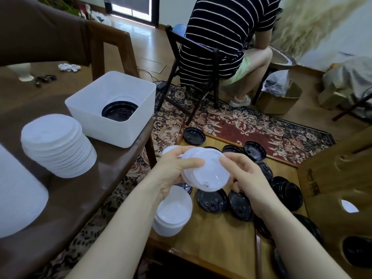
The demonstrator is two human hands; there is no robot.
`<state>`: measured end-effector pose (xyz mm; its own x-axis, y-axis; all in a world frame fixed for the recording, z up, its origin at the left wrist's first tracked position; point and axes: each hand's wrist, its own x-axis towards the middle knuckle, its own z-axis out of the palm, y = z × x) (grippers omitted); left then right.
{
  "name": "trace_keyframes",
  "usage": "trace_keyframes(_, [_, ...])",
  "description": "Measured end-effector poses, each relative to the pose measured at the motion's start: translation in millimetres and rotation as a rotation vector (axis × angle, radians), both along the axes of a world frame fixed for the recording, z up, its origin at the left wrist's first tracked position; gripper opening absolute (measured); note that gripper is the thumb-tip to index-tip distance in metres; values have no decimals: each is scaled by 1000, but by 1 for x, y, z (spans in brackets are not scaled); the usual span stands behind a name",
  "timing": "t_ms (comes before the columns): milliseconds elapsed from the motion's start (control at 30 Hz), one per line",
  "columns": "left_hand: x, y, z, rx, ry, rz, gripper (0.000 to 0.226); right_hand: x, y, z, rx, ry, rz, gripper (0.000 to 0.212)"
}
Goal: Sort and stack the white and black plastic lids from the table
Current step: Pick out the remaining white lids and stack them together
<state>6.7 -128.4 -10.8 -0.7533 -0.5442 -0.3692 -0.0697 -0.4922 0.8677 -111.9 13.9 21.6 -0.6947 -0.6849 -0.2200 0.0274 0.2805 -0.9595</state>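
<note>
White round plastic lids (205,174), a small nested stack, are pinched at opposite rims by left hand (173,176) & right hand (245,178); if squeezed unevenly, stack could spring apart onto black lids (212,200) below.

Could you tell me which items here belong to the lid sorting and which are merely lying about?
Job: white lids in both hands, white stack, black lids, white bin.
Lying about: folding chair, cardboard box, patterned rug.

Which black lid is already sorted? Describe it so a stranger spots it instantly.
Find the dark brown table on the left, then the white square tub on it. The black lid lies inside that tub, unlike the loose ones scattered on the low wooden table.
</note>
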Motion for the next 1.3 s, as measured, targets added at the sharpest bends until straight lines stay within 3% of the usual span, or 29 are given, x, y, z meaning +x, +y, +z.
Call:
trace_keyframes(133, [-1,1,1,67,90,-4,27,-1,-3,-1,-18,45,-50,19])
trace_keyframes(300, [-2,0,2,177,183,42,26,5,-7,-7,-131,-319,-103,24])
trace_keyframes(400, [-2,2,1,189,206,59,27,11,-10,-10,-178,-404,-123,21])
trace_keyframes(633, [-1,1,2,212,199,94,28,16,-15,-12,-143,-268,-170,30])
trace_keyframes(800, [0,1,2,100,182,24,57,17,-17,-14,-60,-225,-179,29])
trace_keyframes(1000, [0,-1,4,117,172,49,21,14,-18,-21,-55,-208,-125,31])
trace_keyframes(1300, [9,-15,2,40,93,115,31,10,-39,-25,-142,-257,-3,24])
